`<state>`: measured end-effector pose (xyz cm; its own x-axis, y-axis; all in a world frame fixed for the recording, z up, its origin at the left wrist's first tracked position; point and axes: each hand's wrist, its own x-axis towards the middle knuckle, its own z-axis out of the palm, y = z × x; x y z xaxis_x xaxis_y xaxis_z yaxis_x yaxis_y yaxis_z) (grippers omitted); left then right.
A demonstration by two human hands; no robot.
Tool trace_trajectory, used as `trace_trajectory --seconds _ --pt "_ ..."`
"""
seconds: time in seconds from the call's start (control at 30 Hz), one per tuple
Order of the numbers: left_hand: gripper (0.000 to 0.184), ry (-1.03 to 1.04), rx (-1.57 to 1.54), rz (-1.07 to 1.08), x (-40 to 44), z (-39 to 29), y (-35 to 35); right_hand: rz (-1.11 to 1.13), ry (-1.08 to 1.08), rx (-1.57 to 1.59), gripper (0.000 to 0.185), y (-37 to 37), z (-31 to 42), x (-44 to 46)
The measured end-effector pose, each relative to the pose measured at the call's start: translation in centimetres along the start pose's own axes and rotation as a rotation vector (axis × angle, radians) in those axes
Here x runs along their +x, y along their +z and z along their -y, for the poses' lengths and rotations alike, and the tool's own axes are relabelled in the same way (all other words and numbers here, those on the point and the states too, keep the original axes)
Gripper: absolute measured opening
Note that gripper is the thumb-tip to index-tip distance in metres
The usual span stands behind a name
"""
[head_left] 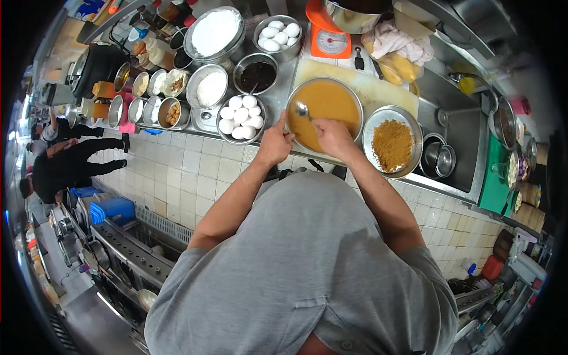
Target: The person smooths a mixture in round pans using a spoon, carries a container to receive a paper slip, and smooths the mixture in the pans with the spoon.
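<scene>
A wide metal bowl (359,116) of smooth orange-brown liquid (331,100) stands at the counter's front edge. My left hand (276,143) is closed on its near left rim, thumb upward. Over the near side of the bowl, my right hand (335,139) is wrapped round the handle of a metal spoon (301,109), whose head dips into the liquid. Just right of this bowl sits a metal bowl (416,134) with brown powder (391,145) over something white. To the left, white eggs (241,117) fill another metal bowl (223,134).
Behind are a dark-liquid bowl (255,73), bowls of white powder (214,32), more eggs (278,35) and an orange scale (330,44). A sink (467,124) with small pots lies right. Small ingredient containers (171,112) line the left. People in dark clothes (65,160) are far left.
</scene>
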<state>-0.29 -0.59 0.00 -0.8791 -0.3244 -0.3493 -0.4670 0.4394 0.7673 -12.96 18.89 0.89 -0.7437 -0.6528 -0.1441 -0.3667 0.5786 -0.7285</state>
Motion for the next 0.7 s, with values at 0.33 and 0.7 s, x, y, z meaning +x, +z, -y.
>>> trace_trajectory --seconds 0.33,0.7 --pt "0.053 0.122 0.158 -0.204 4.7 -2.1 -3.4 0.356 0.051 -0.389 0.024 -9.4 -1.6 -1.6" --pt "0.092 -0.066 -0.212 -0.014 -1.8 0.1 0.8 0.065 0.026 -0.207 0.024 -3.9 -1.9 -2.5"
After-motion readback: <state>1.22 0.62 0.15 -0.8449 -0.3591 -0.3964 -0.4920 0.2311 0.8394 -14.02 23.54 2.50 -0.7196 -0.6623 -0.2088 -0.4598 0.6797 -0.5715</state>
